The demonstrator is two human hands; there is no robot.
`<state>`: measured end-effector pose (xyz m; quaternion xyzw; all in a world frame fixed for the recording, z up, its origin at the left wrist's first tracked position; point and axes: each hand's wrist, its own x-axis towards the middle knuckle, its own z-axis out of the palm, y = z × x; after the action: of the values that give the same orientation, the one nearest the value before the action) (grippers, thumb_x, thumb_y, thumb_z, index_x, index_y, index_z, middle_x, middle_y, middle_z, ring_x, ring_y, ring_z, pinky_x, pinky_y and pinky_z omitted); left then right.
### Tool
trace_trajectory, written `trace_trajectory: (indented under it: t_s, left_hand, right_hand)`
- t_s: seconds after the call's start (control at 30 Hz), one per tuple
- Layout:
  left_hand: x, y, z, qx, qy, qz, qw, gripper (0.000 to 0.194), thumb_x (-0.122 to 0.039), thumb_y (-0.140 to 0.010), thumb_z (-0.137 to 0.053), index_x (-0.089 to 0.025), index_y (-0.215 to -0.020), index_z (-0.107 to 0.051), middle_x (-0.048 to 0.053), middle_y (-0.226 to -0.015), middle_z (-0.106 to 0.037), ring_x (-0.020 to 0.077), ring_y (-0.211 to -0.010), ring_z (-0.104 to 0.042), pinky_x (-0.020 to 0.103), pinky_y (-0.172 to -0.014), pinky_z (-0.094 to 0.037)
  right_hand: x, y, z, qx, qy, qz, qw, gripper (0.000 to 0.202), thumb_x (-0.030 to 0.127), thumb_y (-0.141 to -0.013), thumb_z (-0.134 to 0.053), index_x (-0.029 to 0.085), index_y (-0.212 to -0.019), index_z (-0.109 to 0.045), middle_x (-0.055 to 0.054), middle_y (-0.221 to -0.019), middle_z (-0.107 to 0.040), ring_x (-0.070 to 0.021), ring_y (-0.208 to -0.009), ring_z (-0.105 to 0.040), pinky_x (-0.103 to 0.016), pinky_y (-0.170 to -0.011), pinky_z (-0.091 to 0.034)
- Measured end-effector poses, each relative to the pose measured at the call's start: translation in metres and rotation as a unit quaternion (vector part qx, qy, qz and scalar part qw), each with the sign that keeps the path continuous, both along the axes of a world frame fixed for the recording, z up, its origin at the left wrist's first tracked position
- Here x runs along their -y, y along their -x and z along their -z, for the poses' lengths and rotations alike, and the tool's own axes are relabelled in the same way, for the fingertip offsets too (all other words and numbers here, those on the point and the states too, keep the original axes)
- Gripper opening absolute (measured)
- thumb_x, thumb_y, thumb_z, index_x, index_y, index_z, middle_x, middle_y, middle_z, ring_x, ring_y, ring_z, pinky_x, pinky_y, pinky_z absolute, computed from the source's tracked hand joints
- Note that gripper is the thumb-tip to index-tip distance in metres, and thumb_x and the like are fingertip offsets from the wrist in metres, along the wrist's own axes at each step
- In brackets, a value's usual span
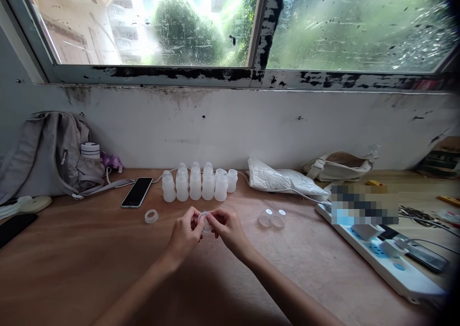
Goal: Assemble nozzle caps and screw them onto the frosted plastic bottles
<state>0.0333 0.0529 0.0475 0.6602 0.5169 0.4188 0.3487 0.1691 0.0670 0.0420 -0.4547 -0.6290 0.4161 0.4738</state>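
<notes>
Both my hands meet over the middle of the table, pinching a small translucent bottle ring point(206, 226) between them. My left hand point(186, 232) grips its left side with thumb and fingertips, and my right hand point(228, 227) grips the right side. Fingers cover much of the ring, so its details are hidden. A similar whitish ring point(151, 216) lies flat to the left. Two clear caps with white discs point(272, 218) rest side by side to the right. Behind my hands stand several small frosted baby bottles point(195, 184) in a row, most with domed tops.
A phone point(137, 192) lies left of the bottles, near a grey backpack point(53, 153). Toward the right are a silvery packet point(287, 178), a beige bag point(339, 167) and a long white power strip point(381, 254) with plugs and cables. A wall and window close off the back.
</notes>
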Motion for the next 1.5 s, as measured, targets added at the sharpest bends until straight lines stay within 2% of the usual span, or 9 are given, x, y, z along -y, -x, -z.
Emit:
trace_trajectory:
  t_s: [0.27,0.5,0.83,1.1,1.33,1.5]
  left_hand:
    - [0.001,-0.001,0.001,-0.013,-0.018,-0.006,1.000,0.022,-0.038,-0.081,-0.042,-0.021,-0.068,-0.044,-0.005,-0.046,-0.050,0.0117,-0.041,-0.050,0.020,-0.044,-0.035]
    - [0.001,0.001,-0.001,-0.014,-0.030,-0.012,0.999,0.021,-0.036,-0.082,-0.041,-0.021,-0.069,-0.044,-0.005,-0.050,-0.049,0.0111,-0.043,-0.049,0.020,-0.044,-0.034]
    - [0.002,-0.001,0.001,0.013,-0.007,-0.006,1.000,0.023,-0.037,-0.081,-0.043,-0.020,-0.065,-0.041,-0.005,-0.050,-0.048,0.0102,-0.043,-0.047,0.019,-0.042,-0.031]
    - [0.002,-0.001,0.000,0.001,-0.025,-0.014,1.000,0.021,-0.036,-0.081,-0.044,-0.020,-0.067,-0.045,-0.005,-0.051,-0.048,0.0101,-0.044,-0.048,0.019,-0.044,-0.034]
    - [-0.002,-0.001,0.001,-0.041,-0.048,-0.010,0.998,0.014,-0.029,-0.078,-0.049,-0.022,-0.090,-0.050,0.000,-0.077,-0.062,0.0119,-0.055,-0.058,0.021,-0.051,-0.042]
    - [0.000,-0.001,0.004,-0.088,-0.070,-0.018,0.994,0.008,-0.024,-0.078,-0.047,-0.022,-0.085,-0.050,-0.002,-0.070,-0.059,0.0114,-0.054,-0.056,0.021,-0.054,-0.041]
  right_hand:
    - [0.001,0.000,0.000,0.017,-0.013,0.015,1.000,0.026,0.036,-0.075,-0.056,0.013,-0.067,-0.063,-0.001,-0.053,-0.057,-0.0075,-0.042,-0.045,-0.017,-0.036,-0.035]
    - [0.000,0.002,0.000,-0.057,0.014,-0.041,0.997,0.027,0.038,-0.074,-0.057,0.012,-0.077,-0.064,-0.003,-0.065,-0.060,-0.0105,-0.050,-0.053,-0.022,-0.042,-0.046]
    - [0.002,0.000,0.001,-0.020,0.011,-0.013,1.000,0.020,0.031,-0.075,-0.055,0.014,-0.065,-0.056,0.003,-0.049,-0.051,-0.0071,-0.041,-0.045,-0.017,-0.036,-0.036]
    - [0.002,0.001,0.004,0.037,-0.059,0.019,0.997,0.014,0.027,-0.077,-0.053,0.016,-0.070,-0.057,-0.002,-0.064,-0.060,-0.0113,-0.056,-0.053,-0.021,-0.050,-0.043]
    - [-0.002,-0.001,0.005,0.084,-0.116,0.032,0.989,0.009,0.018,-0.073,-0.052,0.017,-0.080,-0.056,-0.003,-0.072,-0.060,-0.0126,-0.059,-0.053,-0.023,-0.050,-0.043]
    - [0.000,0.000,0.009,0.119,-0.150,0.047,0.980,0.008,0.014,-0.070,-0.049,0.018,-0.077,-0.050,0.000,-0.067,-0.056,-0.0115,-0.057,-0.049,-0.022,-0.052,-0.039]
